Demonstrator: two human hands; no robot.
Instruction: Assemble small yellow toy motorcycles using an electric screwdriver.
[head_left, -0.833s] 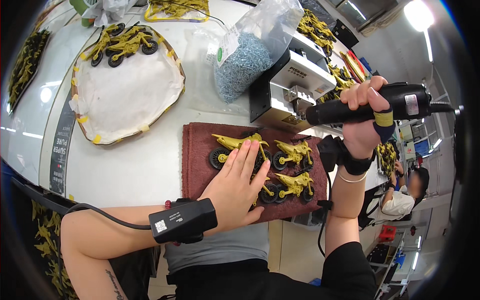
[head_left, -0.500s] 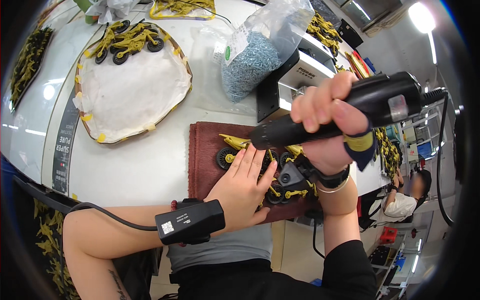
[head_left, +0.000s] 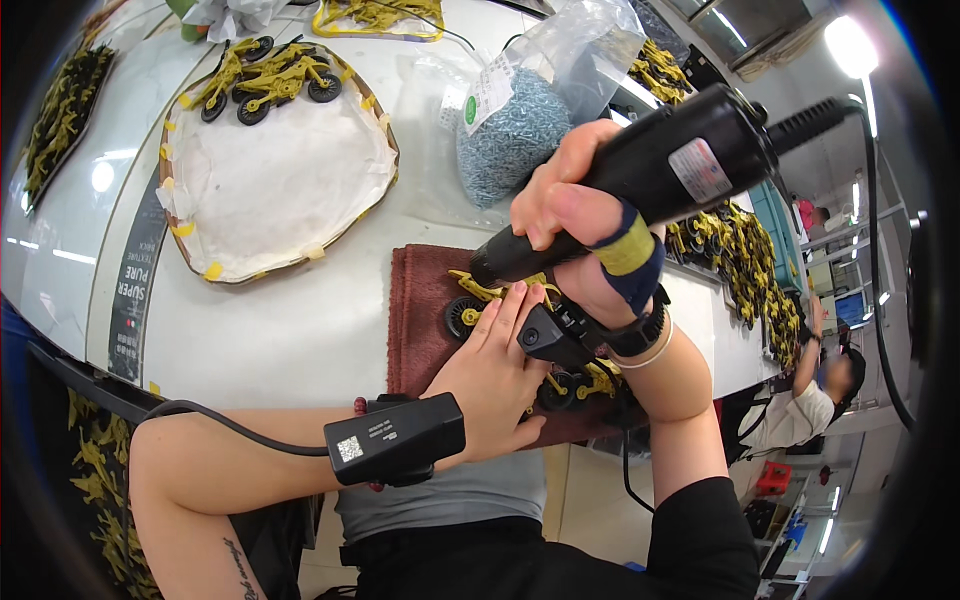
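The bike [head_left: 463,316], a yellow toy with black wheels, lies on a brown towel [head_left: 415,350], at its upper left. The left hand [head_left: 490,385] is laid flat over it, fingers straight and close together, pressing rather than gripping. The right hand [head_left: 575,215] is wrapped around a black driver [head_left: 640,155], held slanting with its nose just over the bike's body; whether the bit touches cannot be told. The driver bears a white label [head_left: 700,168] with small print, some of it red. A black box [head_left: 395,435] on the left wrist carries a square white code [head_left: 349,447] and tiny pale lettering. Another black box [head_left: 548,338] sits at the right wrist, partly blocking the view of more bikes [head_left: 600,380] on the towel.

Beyond the towel on the white table [head_left: 270,340], a clear bag [head_left: 510,140] of blue-grey screws has a white printed tag [head_left: 500,95] and a round green sticker [head_left: 470,110]. To the left, a paper-lined tray [head_left: 280,180] edged with yellow tape holds finished-looking bikes at its far end. Nearby, a dark strip [head_left: 125,300] shows pale capital letters. Further right are massed yellow bikes and a seated co-worker [head_left: 800,410] in a white top.
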